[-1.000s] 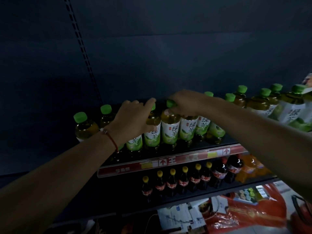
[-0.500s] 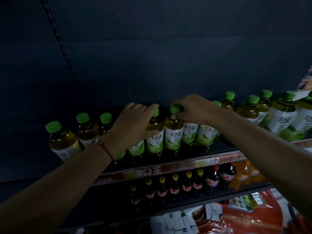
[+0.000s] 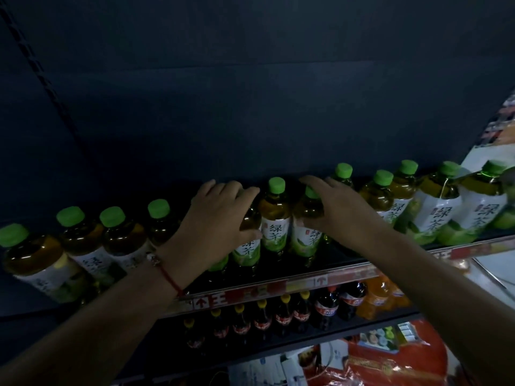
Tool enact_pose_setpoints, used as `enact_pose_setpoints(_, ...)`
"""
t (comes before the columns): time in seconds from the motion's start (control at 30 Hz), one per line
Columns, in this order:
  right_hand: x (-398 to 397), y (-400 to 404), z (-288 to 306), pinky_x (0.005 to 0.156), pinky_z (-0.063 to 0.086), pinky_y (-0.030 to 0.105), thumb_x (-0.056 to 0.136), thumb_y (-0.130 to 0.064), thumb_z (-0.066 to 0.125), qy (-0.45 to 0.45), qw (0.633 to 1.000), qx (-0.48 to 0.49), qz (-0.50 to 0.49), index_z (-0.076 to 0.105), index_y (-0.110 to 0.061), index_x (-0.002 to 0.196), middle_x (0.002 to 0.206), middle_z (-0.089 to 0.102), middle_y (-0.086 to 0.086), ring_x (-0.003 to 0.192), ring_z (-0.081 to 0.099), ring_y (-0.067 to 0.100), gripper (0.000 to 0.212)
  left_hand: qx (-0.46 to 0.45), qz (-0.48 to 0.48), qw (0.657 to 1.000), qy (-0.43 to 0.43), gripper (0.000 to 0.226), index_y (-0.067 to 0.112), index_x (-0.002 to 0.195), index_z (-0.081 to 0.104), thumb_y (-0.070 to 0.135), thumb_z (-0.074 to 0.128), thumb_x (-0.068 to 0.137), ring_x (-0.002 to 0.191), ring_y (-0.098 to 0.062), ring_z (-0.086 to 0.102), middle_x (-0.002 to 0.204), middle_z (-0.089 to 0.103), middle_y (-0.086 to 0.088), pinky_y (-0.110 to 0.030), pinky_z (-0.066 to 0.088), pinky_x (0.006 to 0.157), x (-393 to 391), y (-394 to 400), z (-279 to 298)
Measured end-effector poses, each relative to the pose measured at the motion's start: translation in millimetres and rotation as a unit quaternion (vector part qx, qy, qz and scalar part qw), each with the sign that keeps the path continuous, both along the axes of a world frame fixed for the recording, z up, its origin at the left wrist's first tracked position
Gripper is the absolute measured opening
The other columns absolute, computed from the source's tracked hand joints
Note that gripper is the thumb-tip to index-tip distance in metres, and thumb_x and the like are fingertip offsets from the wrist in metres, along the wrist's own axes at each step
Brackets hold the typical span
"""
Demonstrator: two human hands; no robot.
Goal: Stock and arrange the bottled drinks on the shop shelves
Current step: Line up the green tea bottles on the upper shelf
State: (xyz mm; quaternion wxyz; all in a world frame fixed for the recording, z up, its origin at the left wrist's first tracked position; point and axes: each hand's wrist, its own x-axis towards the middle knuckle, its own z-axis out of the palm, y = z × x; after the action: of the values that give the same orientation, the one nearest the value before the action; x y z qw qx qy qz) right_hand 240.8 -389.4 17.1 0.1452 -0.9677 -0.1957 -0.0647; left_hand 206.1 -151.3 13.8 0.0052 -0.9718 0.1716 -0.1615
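Shifted off caps since earlier, left hand (image 3: 220,218) cupping bottle (image 3: 249,235), right hand (image 3: 334,204) wrapping neighbour bottle (image 3: 306,232), upright middle bottle (image 3: 274,218) on shelf (image 3: 278,285) at 12 o'clock between fingers.

Eleven green-capped tea bottles (image 3: 275,215) show along the upper shelf (image 3: 278,282). Below, five yellow-capped dark bottles (image 3: 262,319), two larger cola bottles (image 3: 326,307) and one orange drink (image 3: 376,296). Two hands; others may be hidden.
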Motion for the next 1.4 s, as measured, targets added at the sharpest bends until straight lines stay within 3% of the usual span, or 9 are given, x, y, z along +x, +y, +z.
enact_pose_setpoints(0.17, 14, -14, 4, 0.090, 0.040, 0.026, 0.080, -0.036, 0.076, -0.005, 0.999, -0.009, 0.030, 0.026, -0.028, 0.151, 0.139, 0.048, 0.006, 0.123, 0.050, 0.024, 0.087, -0.015, 0.023, 1.000, 0.012, 0.078, 0.024, 0.146, 0.041, 0.053, 0.072, 0.080, 0.117, -0.028, 0.052, 0.134, 0.051, -0.002, -0.039, 0.034, 0.103, -3, -4, -3)
enact_pose_setpoints(0.3, 14, -12, 9, 0.103, 0.037, 0.036, 0.080, -0.057, 0.067, -0.044, 0.998, 0.016, 0.035, 0.033, -0.025, 0.150, 0.143, 0.043, 0.005, 0.131, 0.041, 0.026, 0.084, -0.002, 0.025, 0.999, 0.021, 0.081, 0.025, 0.148, 0.038, 0.055, 0.070, 0.080, 0.118, -0.025, 0.053, 0.135, 0.050, -0.002, -0.040, 0.032, 0.106, 2, -1, -6)
enact_pose_setpoints(0.4, 16, 8, 19, 0.106, 0.034, 0.036, 0.087, -0.056, 0.060, -0.096, 0.992, 0.026, 0.077, 0.039, -0.021, 0.147, 0.141, 0.048, 0.005, 0.131, 0.042, 0.025, 0.073, 0.001, 0.019, 1.000, 0.013, 0.084, 0.022, 0.150, 0.037, 0.055, 0.070, 0.080, 0.118, -0.027, 0.054, 0.135, 0.052, -0.004, -0.041, 0.033, 0.106, 2, 0, -9)
enact_pose_setpoints(0.57, 37, 43, 30, 0.090, 0.049, 0.036, 0.091, -0.044, 0.061, 0.004, 0.989, -0.059, 0.136, 0.054, -0.016, 0.135, 0.125, 0.063, 0.009, 0.112, 0.058, 0.024, 0.053, 0.008, 0.038, 0.999, -0.012, 0.092, 0.018, 0.154, 0.030, 0.055, 0.071, 0.080, 0.122, -0.029, 0.053, 0.141, 0.052, -0.005, -0.041, 0.033, 0.108, -4, -2, -10)
enact_pose_setpoints(0.8, 37, 29, 40, 0.074, 0.042, 0.023, 0.088, -0.033, 0.069, 0.080, 0.979, -0.027, 0.185, 0.063, -0.024, 0.126, 0.108, 0.069, -0.005, 0.095, 0.062, 0.011, 0.039, 0.012, 0.047, 0.998, -0.035, 0.092, 0.018, 0.153, 0.032, 0.056, 0.072, 0.078, 0.121, -0.029, 0.055, 0.143, 0.052, -0.004, -0.041, 0.034, 0.108, -5, -3, -14)
enact_pose_setpoints(0.97, 33, 26, 34, 0.086, 0.050, 0.031, 0.090, -0.033, 0.067, 0.072, 0.977, -0.004, 0.199, 0.057, -0.023, 0.131, 0.115, 0.069, -0.002, 0.101, 0.063, 0.012, 0.043, 0.011, 0.049, 0.997, -0.055, 0.090, 0.016, 0.151, 0.034, 0.057, 0.068, 0.079, 0.120, -0.028, 0.057, 0.143, 0.052, -0.006, -0.042, 0.035, 0.107, -5, -5, -18)
enact_pose_setpoints(1.17, 30, 21, 23, 0.097, 0.039, 0.023, 0.090, -0.036, 0.065, 0.031, 0.980, 0.015, 0.195, 0.048, -0.023, 0.142, 0.139, 0.056, 0.000, 0.124, 0.052, 0.015, 0.057, 0.022, 0.084, 0.995, -0.053, 0.089, 0.011, 0.156, 0.019, 0.060, 0.046, 0.087, 0.127, -0.029, 0.054, 0.156, 0.037, -0.013, -0.050, 0.019, 0.117, -12, -13, -22)
enact_pose_setpoints(1.3, 23, 0, 24, 0.098, 0.032, 0.019, 0.090, -0.042, 0.063, 0.010, 0.981, 0.126, 0.144, 0.047, -0.025, 0.142, 0.140, 0.052, -0.002, 0.127, 0.046, 0.010, 0.057, 0.014, 0.093, 0.993, -0.072, 0.090, 0.008, 0.156, 0.013, 0.066, 0.038, 0.091, 0.144, -0.033, 0.032, 0.162, 0.022, -0.015, -0.059, 0.014, 0.119, -16, -28, -22)
enact_pose_setpoints(1.4, 23, -25, 20, 0.098, 0.036, 0.022, 0.090, -0.040, 0.064, 0.001, 0.984, 0.161, 0.071, 0.044, -0.027, 0.143, 0.139, 0.049, -0.004, 0.126, 0.047, 0.012, 0.059, 0.033, 0.063, 0.993, -0.096, 0.090, 0.010, 0.156, 0.014, 0.063, 0.047, 0.090, 0.148, -0.035, 0.024, 0.162, 0.021, -0.016, -0.061, 0.016, 0.118, -14, -42, -19)
